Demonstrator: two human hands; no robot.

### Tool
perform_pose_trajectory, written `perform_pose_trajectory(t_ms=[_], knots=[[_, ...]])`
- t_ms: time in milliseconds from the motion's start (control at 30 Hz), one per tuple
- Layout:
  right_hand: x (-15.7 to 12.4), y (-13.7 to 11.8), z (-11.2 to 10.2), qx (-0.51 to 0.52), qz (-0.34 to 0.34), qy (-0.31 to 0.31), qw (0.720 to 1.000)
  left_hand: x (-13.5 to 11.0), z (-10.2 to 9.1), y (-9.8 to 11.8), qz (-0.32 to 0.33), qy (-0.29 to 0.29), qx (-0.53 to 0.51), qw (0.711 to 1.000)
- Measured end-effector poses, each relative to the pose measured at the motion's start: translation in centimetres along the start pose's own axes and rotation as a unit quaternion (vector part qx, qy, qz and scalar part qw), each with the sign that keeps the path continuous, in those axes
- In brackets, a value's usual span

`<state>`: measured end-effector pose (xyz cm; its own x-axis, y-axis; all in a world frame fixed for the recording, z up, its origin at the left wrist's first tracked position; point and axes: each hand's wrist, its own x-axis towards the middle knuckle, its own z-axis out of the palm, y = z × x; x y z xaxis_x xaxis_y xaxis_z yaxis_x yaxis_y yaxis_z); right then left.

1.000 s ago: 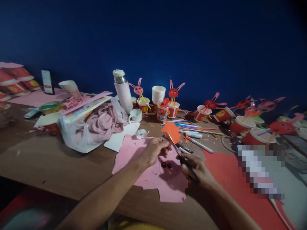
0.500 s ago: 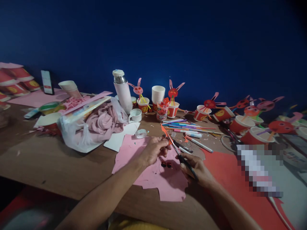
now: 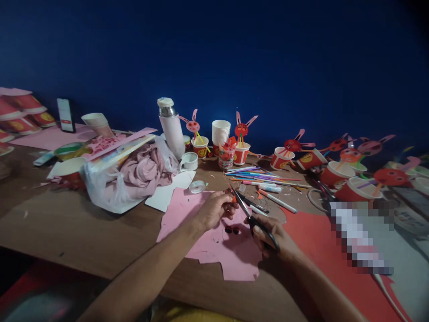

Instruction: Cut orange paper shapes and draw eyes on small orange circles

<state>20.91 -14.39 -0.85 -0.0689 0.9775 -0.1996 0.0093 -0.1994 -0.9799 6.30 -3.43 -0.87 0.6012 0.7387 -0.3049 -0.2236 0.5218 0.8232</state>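
Between the thumb and fingers of my left hand (image 3: 217,209) is a small piece of orange-red paper (image 3: 234,199), mostly hidden by the fingertips. My right hand (image 3: 271,232) is closed around the black handles of a pair of scissors (image 3: 263,230). The blades point up and left, right beside the paper piece. Both hands are above a ragged sheet of pink paper (image 3: 208,248) on the table. Two small dark, rounded pieces (image 3: 232,230) lie on that sheet, just below my left fingers.
Pens and coloured sticks (image 3: 258,174) lie beyond my hands. Paper cups with rabbit faces (image 3: 241,154) line the back. A thermos (image 3: 171,129), a mug (image 3: 189,162) and a plastic bag (image 3: 107,192) stand to the left. Red paper (image 3: 311,241) lies at right.
The pointed orange strip that stuck up past the scissor blades is gone from there; only a small bit shows at my left fingers. The scissors have shifted slightly.
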Motion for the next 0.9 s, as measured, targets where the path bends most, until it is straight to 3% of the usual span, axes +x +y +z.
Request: perform_pose_trajectory(t_ms=[267, 733, 900], knots=[[-0.1, 0.5, -0.4, 0.020, -0.023, 0.004, 1.000, -0.1, -0.1, 0.0, 0.020, -0.026, -0.009, 0.999], [-0.3, 0.3, -0.7, -0.012, -0.032, -0.021, 0.999, 0.0, -0.3, 0.1, 0.078, 0.011, 0.072, 0.994], [-0.2, 0.2, -1.1, -0.002, -0.071, 0.029, 0.997, -0.5, -0.1, 0.4, 0.069, -0.011, 0.104, 0.992]])
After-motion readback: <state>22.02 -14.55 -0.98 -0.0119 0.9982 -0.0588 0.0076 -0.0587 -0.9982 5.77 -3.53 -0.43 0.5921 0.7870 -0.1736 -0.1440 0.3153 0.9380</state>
